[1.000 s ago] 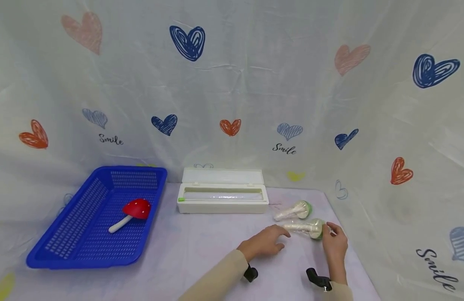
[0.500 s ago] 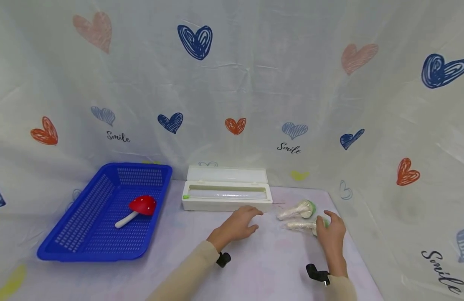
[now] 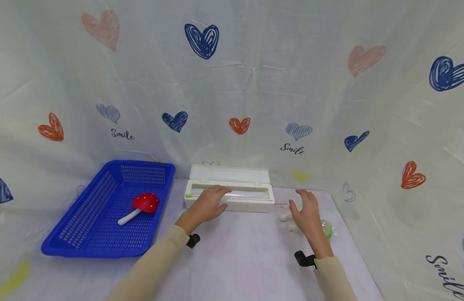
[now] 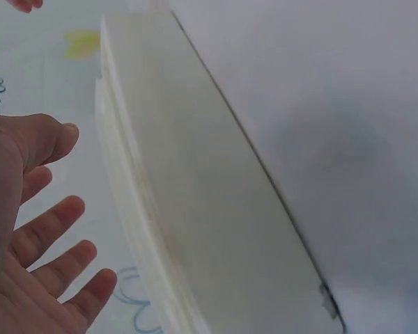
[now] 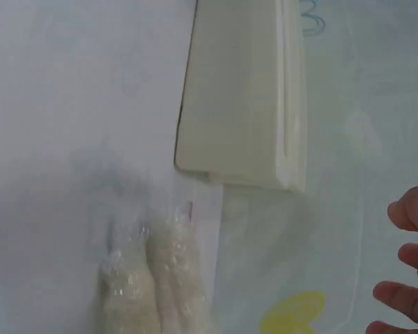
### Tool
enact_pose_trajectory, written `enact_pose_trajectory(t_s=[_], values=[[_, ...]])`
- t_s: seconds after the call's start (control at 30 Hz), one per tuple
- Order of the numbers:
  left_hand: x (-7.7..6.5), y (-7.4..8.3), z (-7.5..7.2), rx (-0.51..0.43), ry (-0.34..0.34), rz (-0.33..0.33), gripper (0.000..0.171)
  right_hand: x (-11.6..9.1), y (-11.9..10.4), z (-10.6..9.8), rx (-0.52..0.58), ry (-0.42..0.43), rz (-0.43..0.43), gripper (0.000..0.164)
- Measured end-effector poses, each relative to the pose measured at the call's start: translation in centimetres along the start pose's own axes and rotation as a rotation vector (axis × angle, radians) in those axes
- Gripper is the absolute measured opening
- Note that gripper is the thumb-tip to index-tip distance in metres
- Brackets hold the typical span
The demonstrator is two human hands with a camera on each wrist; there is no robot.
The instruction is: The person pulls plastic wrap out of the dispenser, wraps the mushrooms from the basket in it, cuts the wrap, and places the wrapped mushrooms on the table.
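A white cling film dispenser (image 3: 250, 205) stands at the back of the table, lid raised, with a roll of clear film inside. My left hand (image 3: 206, 205) hovers before its left half, fingers spread and holding nothing. In the left wrist view, a gap separates those fingers (image 4: 52, 229) from the dispenser (image 4: 188, 181). My right hand (image 3: 308, 214), also bare and loosely spread, is above two film-wrapped toy mushrooms at right and partly hides them. The nearer wrapped mushroom (image 3: 327, 229) shows its green cap. Their pale wrapped stems (image 5: 132, 292) lie side by side in the right wrist view.
A blue plastic basket (image 3: 51, 246) sits at the left, holding a red-capped toy mushroom (image 3: 145, 203) with white dots. Behind the table (image 3: 247, 259) hangs a pale curtain (image 3: 262, 96) printed with hearts. A black wrist camera (image 3: 305, 259) is strapped to the right wrist.
My left hand has moved left, away from the wrapped mushrooms, to the dispenser. My right hand has left the nearer mushroom's cap, shifting left and farther back. The view has turned slightly left.
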State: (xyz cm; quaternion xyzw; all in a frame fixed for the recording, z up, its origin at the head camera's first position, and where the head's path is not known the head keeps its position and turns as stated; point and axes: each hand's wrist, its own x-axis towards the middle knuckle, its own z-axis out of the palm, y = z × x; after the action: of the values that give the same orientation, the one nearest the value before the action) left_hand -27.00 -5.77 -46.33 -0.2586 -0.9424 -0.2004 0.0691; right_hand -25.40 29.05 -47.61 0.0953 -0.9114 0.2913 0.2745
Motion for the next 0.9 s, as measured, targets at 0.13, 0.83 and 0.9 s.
enact_pose_trajectory(t_s=[0.13,0.83,0.9], values=[[-0.1,-1.7,-0.9,0.009,0.034,-0.013,0.051,1.3,-1.5,1.7,-0.016,-0.138,-0.107,0.046],[0.5,-5.3,1.4,0.023,0.129,-0.048,0.008,2.5,-4.3,10.8,-0.167,-0.236,-0.401,0.011],[0.6,-5.3,1.4,0.006,0.118,-0.082,0.006,2.5,-4.5,11.0,-0.182,-0.237,-0.383,0.008]])
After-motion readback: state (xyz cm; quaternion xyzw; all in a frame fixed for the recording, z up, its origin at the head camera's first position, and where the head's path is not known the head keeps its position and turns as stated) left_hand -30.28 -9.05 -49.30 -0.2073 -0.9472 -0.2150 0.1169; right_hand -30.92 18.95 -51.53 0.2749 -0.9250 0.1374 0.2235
